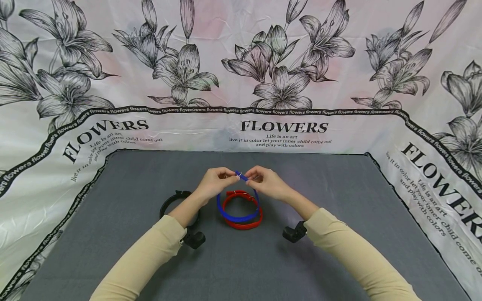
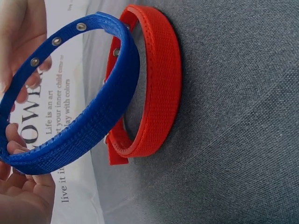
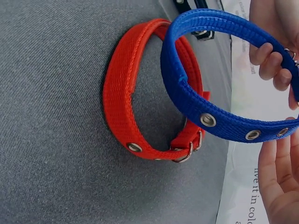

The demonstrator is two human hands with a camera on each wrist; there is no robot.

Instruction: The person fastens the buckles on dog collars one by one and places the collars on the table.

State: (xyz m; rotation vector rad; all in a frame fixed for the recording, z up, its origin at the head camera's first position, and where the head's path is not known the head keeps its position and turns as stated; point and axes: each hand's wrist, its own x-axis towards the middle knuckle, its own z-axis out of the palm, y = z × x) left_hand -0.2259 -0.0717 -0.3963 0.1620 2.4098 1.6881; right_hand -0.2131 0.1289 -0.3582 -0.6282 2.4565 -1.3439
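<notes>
Blue collar (image 1: 238, 215) loop hangs toward me | both ends pinched: my left hand (image 1: 215, 182), right hand (image 1: 268, 182) | red collar (image 1: 246, 223) beneath, on mat.

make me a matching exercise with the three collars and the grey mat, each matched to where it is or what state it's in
Column one:
1. blue collar
2. red collar
3. black collar
4. grey mat

Column two:
A. lies on the mat by the left forearm, untouched
B. held up at its top by both hands, the left hand and the right hand
C. covers the table under everything
D. lies buckled in a ring on the mat, just under the held one

Pairs: 1-B, 2-D, 3-A, 4-C
</notes>
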